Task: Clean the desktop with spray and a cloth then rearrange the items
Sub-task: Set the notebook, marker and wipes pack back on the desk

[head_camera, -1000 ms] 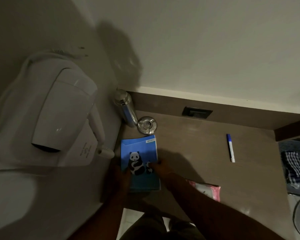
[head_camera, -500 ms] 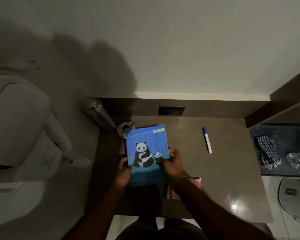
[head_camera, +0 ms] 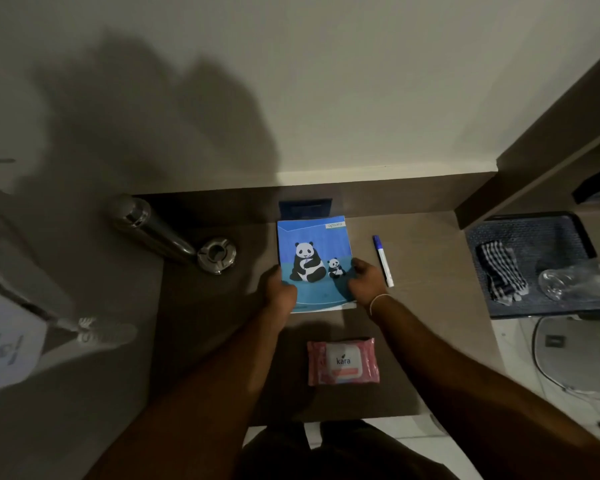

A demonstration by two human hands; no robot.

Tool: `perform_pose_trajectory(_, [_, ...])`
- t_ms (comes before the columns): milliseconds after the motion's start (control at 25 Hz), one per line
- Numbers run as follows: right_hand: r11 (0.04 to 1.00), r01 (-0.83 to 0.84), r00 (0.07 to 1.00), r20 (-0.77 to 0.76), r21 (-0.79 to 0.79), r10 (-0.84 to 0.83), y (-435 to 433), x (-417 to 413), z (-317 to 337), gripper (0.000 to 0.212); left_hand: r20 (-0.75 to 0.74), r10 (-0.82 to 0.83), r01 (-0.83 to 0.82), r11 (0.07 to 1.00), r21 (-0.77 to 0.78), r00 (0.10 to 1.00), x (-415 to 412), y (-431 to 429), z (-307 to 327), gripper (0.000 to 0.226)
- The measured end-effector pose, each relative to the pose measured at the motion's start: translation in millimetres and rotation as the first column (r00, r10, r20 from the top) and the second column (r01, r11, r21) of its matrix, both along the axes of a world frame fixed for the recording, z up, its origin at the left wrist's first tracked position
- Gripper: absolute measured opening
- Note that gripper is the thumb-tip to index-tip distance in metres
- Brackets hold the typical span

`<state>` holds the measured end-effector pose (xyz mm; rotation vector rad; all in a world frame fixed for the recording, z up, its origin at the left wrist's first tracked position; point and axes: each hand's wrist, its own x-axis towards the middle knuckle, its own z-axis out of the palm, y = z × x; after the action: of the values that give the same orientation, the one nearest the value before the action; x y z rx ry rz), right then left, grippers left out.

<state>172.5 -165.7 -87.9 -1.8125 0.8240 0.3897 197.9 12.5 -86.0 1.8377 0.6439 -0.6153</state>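
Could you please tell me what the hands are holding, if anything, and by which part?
The left hand and right hand hold the blue panda notebook by the near ends of its side edges, one per side.

Both bare forearms extend forward, side by side. The left hand (head_camera: 280, 289) grips the lower left edge of the blue panda-printed notebook (head_camera: 312, 244). The right hand (head_camera: 364, 284) grips the lower right edge, fingers apparently curled on top.

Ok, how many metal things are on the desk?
2: a steel flask at the back left corner, and a round ashtray right beside it, left of the notebook. None looks hidden.
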Motion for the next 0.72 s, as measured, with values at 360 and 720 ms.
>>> perform_pose_trajectory(360, [0.934, -0.145, 0.987, 0.023, -0.327, 0.161, -2, -2, -6, 0.033, 0.098, -0.335, 0.191, 0.727, 0.66, 0.937, 11, 53, -4, 0.055])
perform_pose_trajectory(720, [0.917, -0.144, 0.983, 0.053, -0.372, 0.176, 12, -2, -9, 0.028, -0.013, -0.334, 0.254, 0.691, 0.677, 0.942, 20, 118, -17, 0.069])
